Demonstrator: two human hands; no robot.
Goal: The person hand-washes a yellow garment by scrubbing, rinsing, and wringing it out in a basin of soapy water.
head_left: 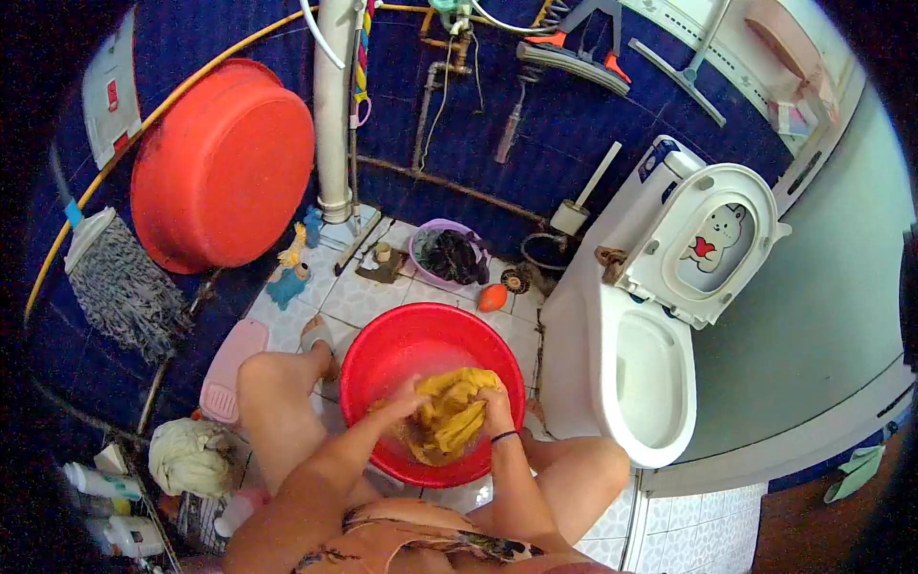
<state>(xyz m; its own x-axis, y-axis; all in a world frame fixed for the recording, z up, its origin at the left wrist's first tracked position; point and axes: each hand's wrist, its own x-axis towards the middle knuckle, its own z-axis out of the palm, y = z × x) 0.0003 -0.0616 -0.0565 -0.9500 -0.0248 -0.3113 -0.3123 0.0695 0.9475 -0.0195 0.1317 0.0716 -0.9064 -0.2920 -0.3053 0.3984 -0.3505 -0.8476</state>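
A wet, bunched yellow cloth (pixel 449 411) hangs partly in the water of a red plastic basin (pixel 356 354) on the tiled floor between my knees. My left hand (pixel 406 397) grips its left side, fingers partly hidden by the folds. On the other side, my right hand (pixel 494 409) is closed on the cloth's edge, with a dark band round the wrist. Cloudy, sudsy water shows behind the cloth. What kind of garment it is, I cannot make out.
A white toilet (pixel 612 383) with raised lid stands close on the right. Beyond the basin are a purple tub (pixel 417 251) holding dark cloth and an orange object (pixel 492 298). A large red tub (pixel 229 167) and a mop (pixel 124 277) lean left. A pale bundled cloth (pixel 189 456) lies lower left.
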